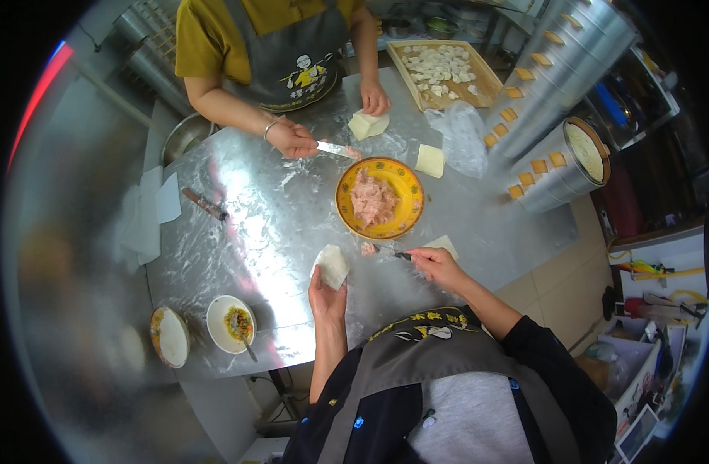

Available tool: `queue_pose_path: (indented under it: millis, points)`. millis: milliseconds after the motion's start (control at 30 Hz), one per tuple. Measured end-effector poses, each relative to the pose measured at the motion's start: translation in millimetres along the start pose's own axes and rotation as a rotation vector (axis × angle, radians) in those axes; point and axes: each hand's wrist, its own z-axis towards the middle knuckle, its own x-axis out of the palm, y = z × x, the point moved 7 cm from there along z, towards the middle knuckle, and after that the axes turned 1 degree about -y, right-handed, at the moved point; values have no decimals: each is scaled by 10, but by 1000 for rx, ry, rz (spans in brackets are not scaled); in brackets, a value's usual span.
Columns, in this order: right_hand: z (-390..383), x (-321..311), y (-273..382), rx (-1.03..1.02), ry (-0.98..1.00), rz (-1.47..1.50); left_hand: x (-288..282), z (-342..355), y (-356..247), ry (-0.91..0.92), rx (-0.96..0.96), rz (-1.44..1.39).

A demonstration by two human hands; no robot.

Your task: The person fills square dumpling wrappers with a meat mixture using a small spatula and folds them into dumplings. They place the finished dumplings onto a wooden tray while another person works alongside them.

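Observation:
A pale square wonton wrapper [331,265] rests in my left hand [327,301], gripped at its lower edge. To its right, my right hand [441,269] grips the black handle of a small spreading spatula [388,251]. A lump of pink minced meat [368,248] clings to the spatula's tip, apart from the wrapper. Just beyond stands a yellow patterned bowl [407,182] with more minced meat. Beside my right hand lie white wrappers [445,244], partly hidden by it. Across the table, a co-worker's hand [293,141] holds a flat metal spreader; their other hand [374,98] touches a wrapper stack [368,125].
A wooden tray [487,77] of filled wontons sits at the far right, near a clear plastic bag [464,139]. Tall metal cylinders [552,185] stand right. A wooden-handled tool [204,203] and a white bowl [215,319] with chopped food lie left on the metal table [277,255].

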Motion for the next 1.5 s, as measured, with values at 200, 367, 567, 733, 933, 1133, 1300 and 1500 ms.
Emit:
queue_pose_path:
  millis: [200,367,567,733,933,1133,1300,1500]
  points:
    - [-214,176,173,251,169,663,376,-116,209,75,-116,79]
    - [-248,113,246,147,-28,426,801,-274,390,183,-183,39]
    - [-374,71,598,-367,-297,-297,851,-233,448,185,-191,-30]
    - [-496,108,707,-419,-392,-439,855,-218,448,194,-190,-10]
    - [-468,161,634,-461,-351,-439,870,-233,444,191,-185,8]
    - [-329,135,537,-486,-185,-413,879,-253,371,238,-185,102]
    - [-441,51,1219,-687,-169,-481,1532,-914,-49,488,-79,142]
    - [-686,159,2156,-903,-169,-545,1889,-1042,-425,624,54,254]
